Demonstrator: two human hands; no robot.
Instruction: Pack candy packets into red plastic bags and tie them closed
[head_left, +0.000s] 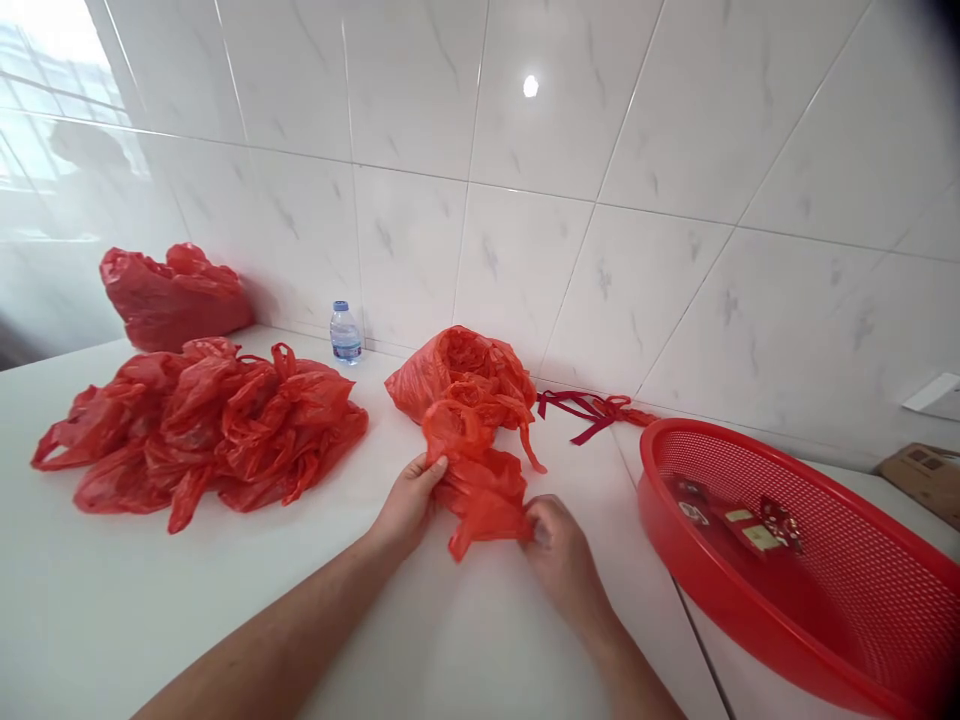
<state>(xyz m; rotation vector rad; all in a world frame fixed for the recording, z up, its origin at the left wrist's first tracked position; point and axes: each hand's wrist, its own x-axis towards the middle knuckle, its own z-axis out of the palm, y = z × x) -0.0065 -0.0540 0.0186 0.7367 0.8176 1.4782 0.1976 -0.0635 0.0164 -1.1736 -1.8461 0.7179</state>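
Observation:
Between my two hands is a thin red plastic bag [487, 490], crumpled and partly opened out above the white table. My left hand [409, 500] pinches its left edge, thumb on top. The lower right corner is gripped in the closed fingers of my right hand [559, 545]. Just behind it sits a larger red bag [424, 375] with its mouth open, stuffed with more crumpled red plastic. Whether the held bag is separate from that bundle I cannot tell, as they overlap.
Left lies a pile of knotted red bags [225, 430], with a full red bag [180, 300] behind. A small water bottle [346, 335] stands near the tiled wall. Dark red ribbons [577, 405] lie right of centre. A red basket [720, 580] holds small packets [754, 530]; a cardboard box [919, 475] is beyond.

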